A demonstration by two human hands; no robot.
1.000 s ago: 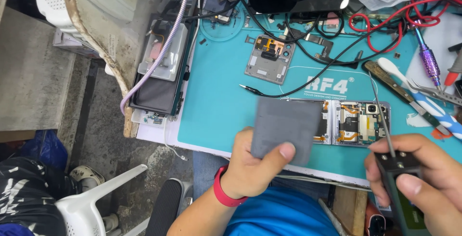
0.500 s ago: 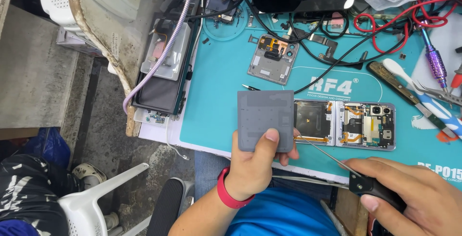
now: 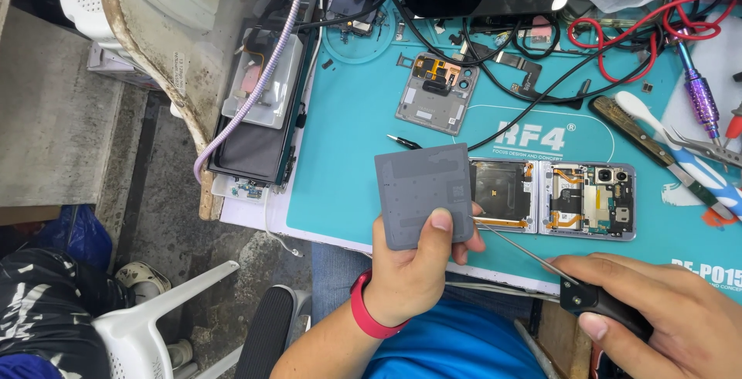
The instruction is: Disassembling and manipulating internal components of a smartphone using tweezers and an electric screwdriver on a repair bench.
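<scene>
1. While the grey back panel (image 3: pixel 423 193) is held clear of the opened foldable phone (image 3: pixel 553 199), the step in hand appears to be separating or inspecting that panel during disassembly. The panel sits in the left hand (image 3: pixel 417 267), thumb pressed on its lower face and fingers curled behind it, just above the near edge of the teal mat (image 3: pixel 352 155).
2. The right hand (image 3: pixel 657 313) is closed around the black handle of a thin metal probe (image 3: pixel 519 251). The probe tip reaches toward the panel's lower right corner, at the phone's left half; whether it touches cannot be told.
3. The phone lies flat on the mat, both halves exposed, with boards and camera modules visible in the right half.
4. The next move calls, by judgement, for a steady left grip and a shallow probe angle, since exposed flex cables lie just beside the tip.
5. Further out on the worktop lie a second grey cover plate (image 3: pixel 437 93), black and red cables (image 3: pixel 618 31), a purple-handled screwdriver (image 3: pixel 699 93), tweezers (image 3: pixel 707 147) and a white brush (image 3: pixel 676 155).
</scene>
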